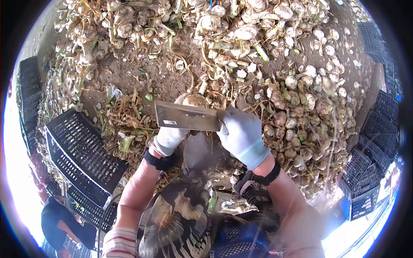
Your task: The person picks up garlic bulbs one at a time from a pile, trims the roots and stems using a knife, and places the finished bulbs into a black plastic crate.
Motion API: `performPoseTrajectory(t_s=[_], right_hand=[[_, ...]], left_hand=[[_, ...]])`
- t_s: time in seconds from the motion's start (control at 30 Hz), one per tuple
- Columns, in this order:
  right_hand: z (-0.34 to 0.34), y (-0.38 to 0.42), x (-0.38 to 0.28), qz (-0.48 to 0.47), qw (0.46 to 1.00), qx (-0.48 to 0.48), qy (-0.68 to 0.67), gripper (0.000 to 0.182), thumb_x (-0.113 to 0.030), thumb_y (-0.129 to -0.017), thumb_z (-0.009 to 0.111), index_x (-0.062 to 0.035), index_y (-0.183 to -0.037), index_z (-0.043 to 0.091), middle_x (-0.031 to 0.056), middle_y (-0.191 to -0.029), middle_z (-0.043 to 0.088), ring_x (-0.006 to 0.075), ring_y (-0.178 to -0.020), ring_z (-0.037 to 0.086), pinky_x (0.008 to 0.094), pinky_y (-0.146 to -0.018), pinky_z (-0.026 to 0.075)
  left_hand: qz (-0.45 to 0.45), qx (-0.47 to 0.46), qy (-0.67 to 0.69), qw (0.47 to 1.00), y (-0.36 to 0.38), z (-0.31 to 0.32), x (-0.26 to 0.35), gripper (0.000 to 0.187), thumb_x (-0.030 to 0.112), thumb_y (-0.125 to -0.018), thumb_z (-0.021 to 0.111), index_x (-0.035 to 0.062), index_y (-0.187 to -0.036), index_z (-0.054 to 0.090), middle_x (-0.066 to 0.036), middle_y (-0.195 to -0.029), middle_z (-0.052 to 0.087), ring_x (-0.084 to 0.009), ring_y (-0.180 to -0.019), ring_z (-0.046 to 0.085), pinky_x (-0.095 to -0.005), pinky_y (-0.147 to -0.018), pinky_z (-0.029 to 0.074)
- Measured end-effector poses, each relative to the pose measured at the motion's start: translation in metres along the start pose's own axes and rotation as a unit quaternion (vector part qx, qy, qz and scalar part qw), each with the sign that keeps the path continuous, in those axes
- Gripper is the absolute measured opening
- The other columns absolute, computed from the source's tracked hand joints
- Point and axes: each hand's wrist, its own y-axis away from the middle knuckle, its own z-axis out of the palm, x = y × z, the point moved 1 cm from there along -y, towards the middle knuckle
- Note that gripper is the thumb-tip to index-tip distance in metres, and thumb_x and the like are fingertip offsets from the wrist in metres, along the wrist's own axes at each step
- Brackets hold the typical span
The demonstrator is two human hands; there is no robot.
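My right hand [241,134], in a white glove, grips the handle of a wide cleaver [185,117] whose blade lies flat across the middle of the view. My left hand [170,138], also gloved, is under the blade and holds a garlic bulb [194,100] that shows just above the blade's upper edge. Both wrists wear black bands. The fingers of my left hand are mostly hidden by the blade.
Heaps of garlic bulbs [301,112] with stalks cover the dirt ground ahead and to the right. A black plastic crate [77,150] lies at the left, with more stacked crates [365,176] at the right. Cut stalks [127,124] lie near the crate. Another person [58,223] crouches at the lower left.
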Motion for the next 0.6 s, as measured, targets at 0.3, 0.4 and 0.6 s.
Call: performPoseTrajectory(t_s=[0.3,0.4,0.6], right_hand=[[0.002,0.008,-0.003,-0.058,0.998,-0.002,-0.004,0.006,-0.015,-0.079,0.065,-0.0105,-0.080,0.062,0.0065,-0.072,0.062,0.0294,-0.064,0.063,0.0407,-0.061,0.049],[0.005,0.009,0.000,-0.056,0.998,0.004,-0.009,0.004,-0.014,-0.078,0.064,-0.0112,-0.080,0.062,0.0066,-0.073,0.063,0.0292,-0.064,0.063,0.0398,-0.061,0.049],[0.017,0.016,0.021,0.029,0.998,-0.057,0.004,0.007,-0.014,-0.083,0.061,-0.0132,-0.087,0.067,0.0090,-0.075,0.067,0.0309,-0.066,0.067,0.0410,-0.061,0.052]], left_hand=[[-0.213,0.029,0.461,0.861,0.021,-0.012,0.008,0.092,0.021,-0.083,0.080,0.0016,-0.153,0.024,-0.013,-0.141,0.051,-0.0244,-0.126,0.054,-0.0413,-0.106,0.046],[-0.072,-0.093,0.279,0.953,0.024,-0.019,0.003,0.096,0.025,-0.084,0.080,0.0016,-0.154,0.019,-0.015,-0.137,0.055,-0.0228,-0.123,0.056,-0.0396,-0.103,0.047],[-0.149,-0.201,-0.004,0.968,-0.008,-0.022,0.064,0.053,0.019,-0.090,0.072,-0.0015,-0.134,0.051,-0.014,-0.124,0.063,-0.0190,-0.114,0.060,-0.0364,-0.098,0.050]])
